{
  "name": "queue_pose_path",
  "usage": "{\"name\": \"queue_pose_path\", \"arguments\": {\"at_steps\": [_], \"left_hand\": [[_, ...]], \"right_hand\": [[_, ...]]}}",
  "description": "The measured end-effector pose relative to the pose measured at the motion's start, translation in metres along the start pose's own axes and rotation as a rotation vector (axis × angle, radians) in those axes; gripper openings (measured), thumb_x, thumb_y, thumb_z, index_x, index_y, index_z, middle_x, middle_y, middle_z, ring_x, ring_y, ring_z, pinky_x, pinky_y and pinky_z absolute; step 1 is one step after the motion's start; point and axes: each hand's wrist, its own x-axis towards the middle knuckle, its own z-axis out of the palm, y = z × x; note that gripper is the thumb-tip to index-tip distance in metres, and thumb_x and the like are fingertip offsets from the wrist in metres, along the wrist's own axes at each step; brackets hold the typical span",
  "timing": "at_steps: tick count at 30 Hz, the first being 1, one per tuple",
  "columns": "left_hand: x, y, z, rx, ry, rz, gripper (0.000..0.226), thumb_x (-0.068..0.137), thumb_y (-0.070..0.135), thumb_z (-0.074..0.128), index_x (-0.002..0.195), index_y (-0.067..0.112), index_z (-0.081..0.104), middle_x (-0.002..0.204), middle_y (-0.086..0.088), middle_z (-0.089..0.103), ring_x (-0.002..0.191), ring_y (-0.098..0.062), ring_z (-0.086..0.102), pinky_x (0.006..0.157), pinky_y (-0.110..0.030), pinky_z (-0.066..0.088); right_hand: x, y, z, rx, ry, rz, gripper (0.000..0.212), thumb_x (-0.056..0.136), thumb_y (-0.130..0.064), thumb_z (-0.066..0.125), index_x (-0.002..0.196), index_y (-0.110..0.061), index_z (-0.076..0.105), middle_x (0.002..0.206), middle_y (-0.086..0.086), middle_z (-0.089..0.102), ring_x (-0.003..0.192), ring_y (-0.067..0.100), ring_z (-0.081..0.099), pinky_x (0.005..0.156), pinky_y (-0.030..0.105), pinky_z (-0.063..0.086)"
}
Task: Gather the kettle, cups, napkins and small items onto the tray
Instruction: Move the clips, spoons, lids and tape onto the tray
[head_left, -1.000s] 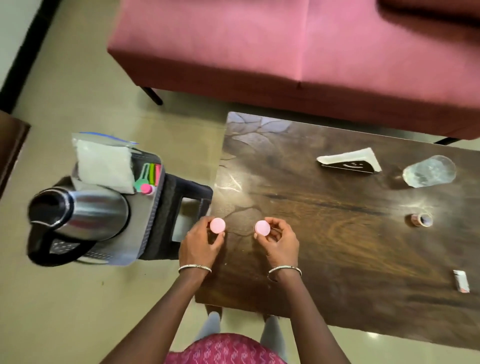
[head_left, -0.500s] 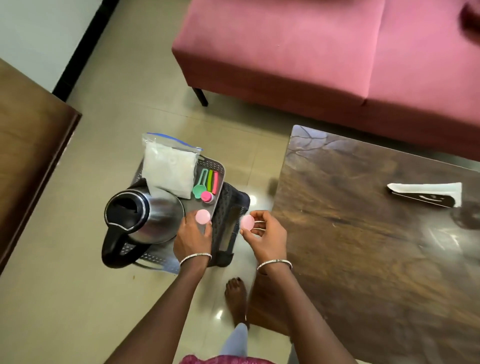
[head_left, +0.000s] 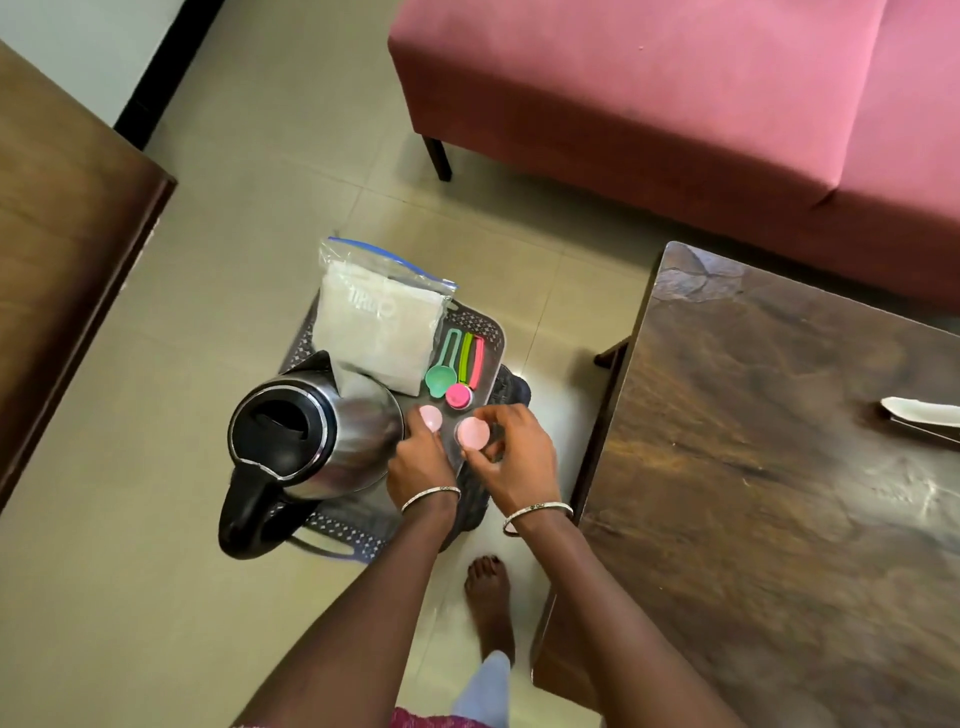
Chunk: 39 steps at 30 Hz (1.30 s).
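A grey perforated tray (head_left: 485, 332) sits on a dark stool on the floor. On it stand a steel kettle (head_left: 311, 436) with a black handle, a zip bag of white napkins (head_left: 376, 325), and a green, a yellow-green and a pink measuring spoon (head_left: 457, 366). My left hand (head_left: 418, 460) pinches a small pink cup (head_left: 431, 417) just above the tray, beside the kettle. My right hand (head_left: 511, 457) holds a second pink cup (head_left: 472, 432) over the tray's right side.
A dark wooden coffee table (head_left: 769, 467) fills the right, with a white napkin holder (head_left: 922, 413) at its far edge. A pink sofa (head_left: 675, 104) stands behind. Another wooden surface (head_left: 62, 249) lies at left. My bare foot (head_left: 488, 597) is on the tiled floor.
Both hands carried the pink cups from the coffee table leftward and down to the tray; the view swung left with them.
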Motion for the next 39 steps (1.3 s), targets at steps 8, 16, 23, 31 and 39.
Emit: {"name": "queue_pose_path", "arguments": {"at_steps": [8, 16, 23, 31, 39], "left_hand": [[0.015, 0.002, 0.008, -0.03, 0.004, -0.004, 0.028, 0.1, 0.027, 0.046, 0.127, 0.021, 0.043, 0.09, -0.018, 0.071, 0.082, -0.037, 0.071, 0.059, -0.039, 0.051], [-0.011, -0.005, -0.02, -0.219, 0.033, 0.111, 0.043, 0.098, 0.018, 0.046, 0.141, 0.015, 0.042, 0.106, -0.022, 0.069, 0.095, -0.039, 0.067, 0.07, -0.043, 0.05], [-0.022, -0.027, -0.018, -0.451, -0.05, -0.016, 0.044, 0.087, -0.01, 0.044, 0.12, 0.012, 0.064, 0.106, -0.006, 0.074, 0.101, -0.02, 0.069, 0.085, -0.026, 0.049], [0.007, -0.014, 0.001, -1.077, -0.361, -0.438, 0.038, 0.09, -0.02, 0.034, 0.118, -0.011, 0.058, 0.109, -0.026, 0.065, 0.093, -0.031, 0.063, 0.087, -0.036, 0.053], [0.006, -0.007, -0.011, -1.245, -0.463, -0.559, 0.043, 0.092, -0.019, 0.031, 0.13, -0.011, 0.049, 0.111, -0.025, 0.062, 0.048, -0.005, 0.063, 0.048, -0.016, 0.051]], "right_hand": [[-0.001, 0.007, 0.007, 0.004, 0.025, -0.01, 0.035, 0.078, -0.023, 0.077, 0.111, -0.018, 0.066, 0.105, -0.002, 0.06, 0.077, 0.02, 0.066, 0.071, 0.03, 0.054], [0.011, -0.01, 0.016, -0.172, -0.033, -0.056, 0.036, 0.084, -0.031, 0.07, 0.119, -0.023, 0.064, 0.116, -0.005, 0.063, 0.094, 0.019, 0.065, 0.071, 0.026, 0.049], [0.02, -0.015, 0.035, -0.401, -0.119, 0.01, 0.038, 0.09, -0.024, 0.061, 0.128, -0.025, 0.055, 0.123, 0.002, 0.062, 0.102, 0.036, 0.067, 0.074, 0.04, 0.053], [0.025, -0.015, 0.051, -0.476, -0.105, 0.038, 0.03, 0.091, -0.021, 0.061, 0.12, -0.021, 0.054, 0.114, 0.004, 0.068, 0.093, 0.037, 0.071, 0.07, 0.038, 0.054], [0.026, -0.012, 0.051, -0.442, -0.118, 0.022, 0.039, 0.089, -0.02, 0.063, 0.126, -0.021, 0.05, 0.115, 0.005, 0.067, 0.096, 0.037, 0.07, 0.072, 0.039, 0.053]]}}
